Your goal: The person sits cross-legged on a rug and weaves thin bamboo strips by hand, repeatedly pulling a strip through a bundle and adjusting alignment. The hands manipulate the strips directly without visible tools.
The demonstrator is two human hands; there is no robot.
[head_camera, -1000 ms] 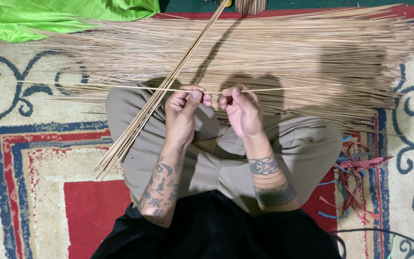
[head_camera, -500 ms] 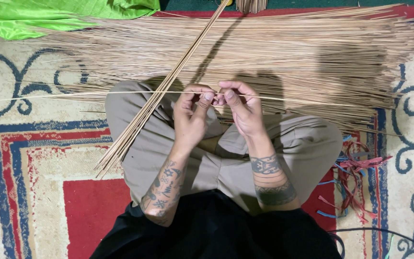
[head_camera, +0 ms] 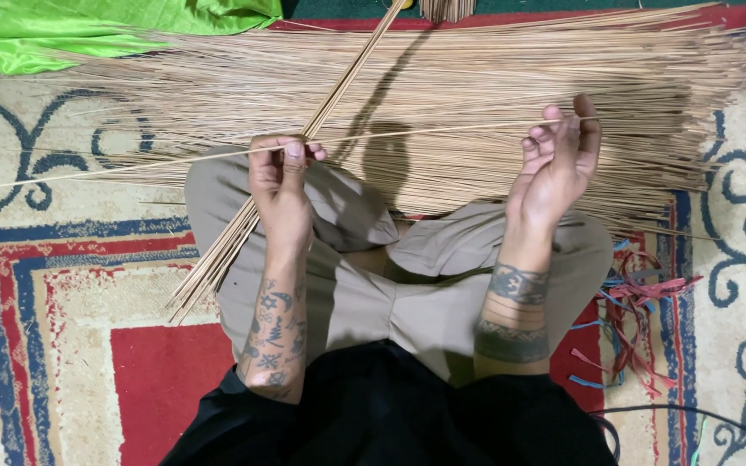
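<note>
- My hands have drawn apart since a moment ago: then they were knuckle to knuckle over my lap, now my right hand [head_camera: 557, 164] has slid well out to the right along the thin stick [head_camera: 407, 135] while my left hand [head_camera: 280, 168] stays near where it was.
- The single thin stick runs nearly level across the view, from far out over the carpet on my left, through my left fingers, to my right fingertips, rising slightly toward the right.
- My left hand is closed on it, thumb and curled fingers pinching the stick just above my left knee.
- My right hand is half open, fingers raised and loosely spread, and only the fingertips meet the stick's right end; I cannot tell how firmly they grip it.
- A slim bundle of sticks [head_camera: 282, 177] lies slantwise under my left hand, from my left thigh up toward the top edge.
- Beyond my knees a broad heap of sticks [head_camera: 477, 78] lies spread across the floor from side to side.
- I sit cross-legged in khaki trousers [head_camera: 373, 267] on a patterned carpet [head_camera: 62, 302] of red, blue and cream.
- A bright green cloth [head_camera: 88, 26] lies at the far left, touching the heap.
- Red and blue strips [head_camera: 641, 302] lie tangled just beside my right knee.
</note>
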